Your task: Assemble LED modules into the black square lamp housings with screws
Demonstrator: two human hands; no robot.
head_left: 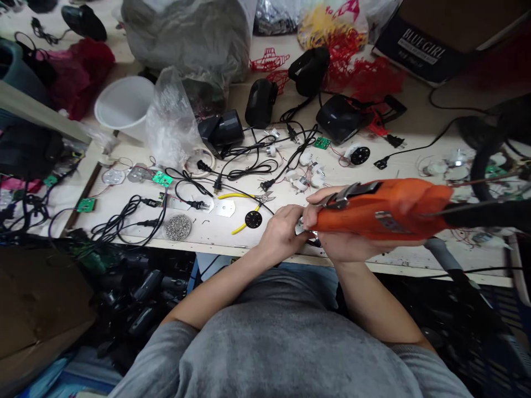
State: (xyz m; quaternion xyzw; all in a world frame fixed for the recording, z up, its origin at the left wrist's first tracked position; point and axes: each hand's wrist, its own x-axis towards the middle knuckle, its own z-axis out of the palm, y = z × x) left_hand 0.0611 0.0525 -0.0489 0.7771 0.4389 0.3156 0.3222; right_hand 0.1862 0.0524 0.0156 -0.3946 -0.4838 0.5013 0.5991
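My right hand point(340, 235) grips an orange electric screwdriver point(385, 210) by its body, with the black cord or shaft end running off to the right. My left hand point(282, 232) pinches a small metal part with dark wires point(309, 235) close to the workbench's front edge, partly hidden by my fingers. Just left of my hands lie yellow-handled wire cutters point(243, 211), a black perforated disc point(253, 219) and a shiny metal plate point(225, 208).
Black power cords point(124, 221), green circuit boards point(162, 178) and a heap of small metal pieces point(178, 226) cover the bench. Behind them stand black plastic housings point(261, 102), a white bowl point(123, 102) and plastic bags point(172, 119). Dark crates sit below the bench.
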